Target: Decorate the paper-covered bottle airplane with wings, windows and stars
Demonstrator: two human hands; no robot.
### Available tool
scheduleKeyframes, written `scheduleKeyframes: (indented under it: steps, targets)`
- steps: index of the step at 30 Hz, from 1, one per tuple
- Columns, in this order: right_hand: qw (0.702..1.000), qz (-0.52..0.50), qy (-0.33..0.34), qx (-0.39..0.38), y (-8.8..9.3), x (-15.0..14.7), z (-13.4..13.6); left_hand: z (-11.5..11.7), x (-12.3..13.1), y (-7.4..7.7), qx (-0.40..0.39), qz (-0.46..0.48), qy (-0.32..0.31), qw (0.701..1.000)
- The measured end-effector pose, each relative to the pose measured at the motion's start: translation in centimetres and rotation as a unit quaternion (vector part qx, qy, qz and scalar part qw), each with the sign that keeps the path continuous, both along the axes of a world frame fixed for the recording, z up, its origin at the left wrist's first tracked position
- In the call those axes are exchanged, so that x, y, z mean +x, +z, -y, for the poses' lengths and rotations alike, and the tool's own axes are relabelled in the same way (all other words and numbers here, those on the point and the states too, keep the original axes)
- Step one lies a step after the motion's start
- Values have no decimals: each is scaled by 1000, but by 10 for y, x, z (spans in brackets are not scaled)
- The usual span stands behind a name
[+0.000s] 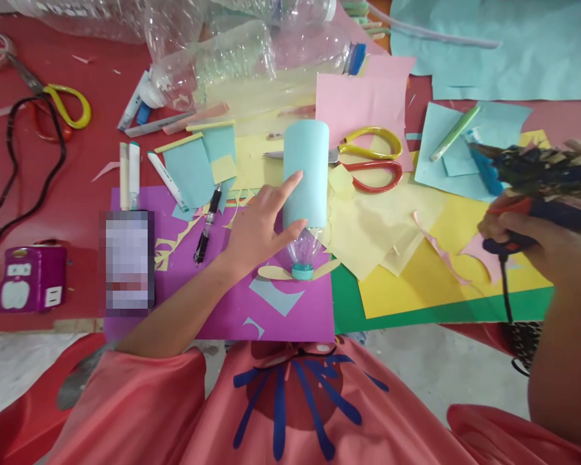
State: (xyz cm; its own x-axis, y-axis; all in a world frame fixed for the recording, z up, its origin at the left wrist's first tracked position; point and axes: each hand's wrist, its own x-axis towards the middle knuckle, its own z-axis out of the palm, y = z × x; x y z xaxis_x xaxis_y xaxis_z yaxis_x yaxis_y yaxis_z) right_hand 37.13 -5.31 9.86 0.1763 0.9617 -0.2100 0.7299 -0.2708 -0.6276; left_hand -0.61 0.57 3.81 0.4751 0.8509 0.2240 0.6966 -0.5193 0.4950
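A plastic bottle [306, 173] wrapped in light blue paper lies on the table with its teal cap [303, 272] towards me. My left hand [260, 223] rests on it, index finger and thumb stretched out on the paper, not wrapped round it. Cream paper leaf shapes [274, 273] stick out on both sides near the cap. At the right, my right hand [537, 239] is closed round the handle of a dark blue and orange glue gun [510, 242], whose black cord hangs down. Its front end cannot be made out.
Scissors [372, 143] with yellow and red handles lie partly under the bottle. A pen [208, 226], a phone [127, 263], markers [168, 181] and a purple sharpener [31, 278] lie leftward. Clear bottles [237, 58] fill the back. A dark bundle [547, 171] is behind my right hand.
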Motion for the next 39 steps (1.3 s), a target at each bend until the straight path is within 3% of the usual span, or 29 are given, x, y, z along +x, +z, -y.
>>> scheduleKeyframes:
  steps: [2, 5, 13, 17, 21, 25, 31, 39]
  targets:
    - [994, -110, -24, 13, 4, -22, -10, 2, 1, 2, -16, -13, 1, 1000]
    - [954, -293, -63, -1, 7, -58, -25, 4, 3, 6, -44, -52, 7, 998]
    - [894, -444, -16, -53, -10, -121, -53, 12, 7, 14, -87, -111, 7, 990]
    - [903, -428, 9, -39, -12, -126, -54, 16, 8, 13, -87, -111, -7, 990]
    - [923, -383, 23, -10, -3, -116, -58, 16, 7, 9, -56, -101, -20, 993]
    - [945, -325, 42, 2, 7, -108, -69, 13, 4, 2, 0, -65, -33, 997]
    - [936, -350, 22, 7, 15, -117, -82, 9, 2, -8, 116, 19, -68, 991]
    - [959, -275, 65, 0, 22, -127, -86, 11, 4, -4, 119, 33, -92, 988]
